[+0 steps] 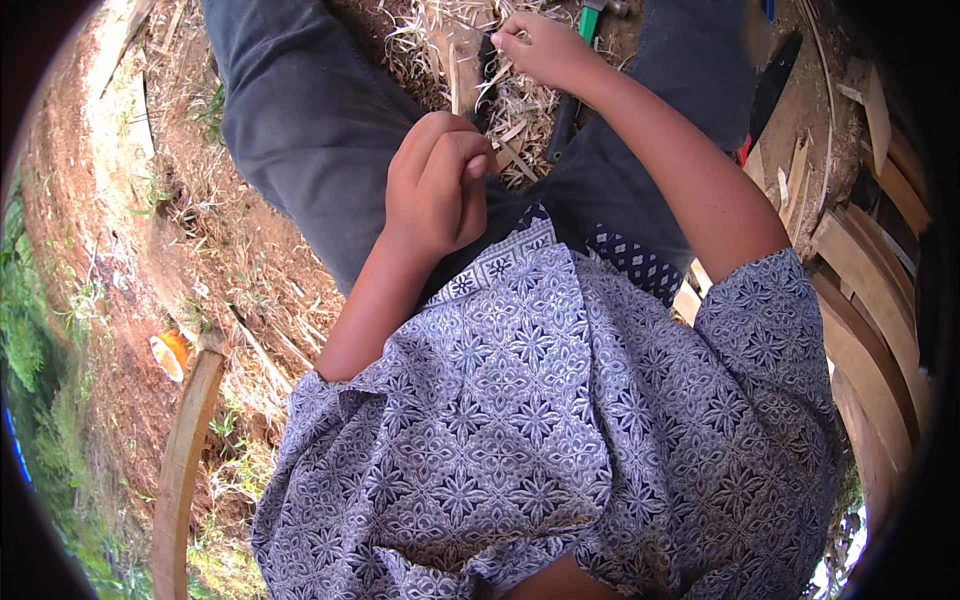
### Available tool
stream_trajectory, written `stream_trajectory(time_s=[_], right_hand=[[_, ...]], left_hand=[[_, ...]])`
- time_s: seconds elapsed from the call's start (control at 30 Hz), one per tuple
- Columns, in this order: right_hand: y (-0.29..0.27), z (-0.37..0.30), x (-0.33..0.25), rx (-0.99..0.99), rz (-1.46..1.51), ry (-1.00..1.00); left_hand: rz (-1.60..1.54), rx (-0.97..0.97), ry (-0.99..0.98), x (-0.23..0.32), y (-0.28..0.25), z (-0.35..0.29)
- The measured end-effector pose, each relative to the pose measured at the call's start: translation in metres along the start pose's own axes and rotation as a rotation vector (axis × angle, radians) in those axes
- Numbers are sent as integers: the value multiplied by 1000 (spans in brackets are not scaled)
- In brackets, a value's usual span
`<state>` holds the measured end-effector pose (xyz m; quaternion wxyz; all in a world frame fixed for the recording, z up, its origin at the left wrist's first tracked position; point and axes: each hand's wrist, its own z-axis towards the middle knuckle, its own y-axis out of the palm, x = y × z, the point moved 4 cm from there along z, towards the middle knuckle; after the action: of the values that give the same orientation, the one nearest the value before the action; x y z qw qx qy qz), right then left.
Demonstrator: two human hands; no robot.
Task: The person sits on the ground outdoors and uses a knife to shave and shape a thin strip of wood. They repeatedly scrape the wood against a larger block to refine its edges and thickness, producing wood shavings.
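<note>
My left hand (435,190) is closed in a fist above my lap, thumb folded over the fingers. A thin pale wooden strip (455,82) stands out just beyond its knuckles; whether the fist grips it is unclear. Farther out, my right hand (545,50) has its fingers pinched together, and anything in them is too small to name. Close by its fingertips is a narrow dark object (487,68), partly covered. Between my legs lies a tool with a green shaft (590,22) and metal head; a black handle (563,128) shows below my right wrist.
Curled wood shavings (430,55) cover the ground between my legs. Curved wooden pieces (870,330) are stacked at the right. A wooden bar (185,470) stands at the lower left, near an orange-and-white object (169,355) on the reddish soil. Something long and black (775,85) lies beyond my right knee.
</note>
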<state>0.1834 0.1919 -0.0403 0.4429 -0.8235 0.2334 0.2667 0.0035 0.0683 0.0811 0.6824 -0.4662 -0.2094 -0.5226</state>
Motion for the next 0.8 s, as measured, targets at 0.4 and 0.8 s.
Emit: stream_trajectory(time_s=[0.4, 0.8], right_hand=[[0, -44, -47, -88, -81, -200], [35, 15, -20, 29, -227, -174]], left_hand=[[102, 41, -21, -11, 1, -3], [98, 16, 8, -7, 3, -5]])
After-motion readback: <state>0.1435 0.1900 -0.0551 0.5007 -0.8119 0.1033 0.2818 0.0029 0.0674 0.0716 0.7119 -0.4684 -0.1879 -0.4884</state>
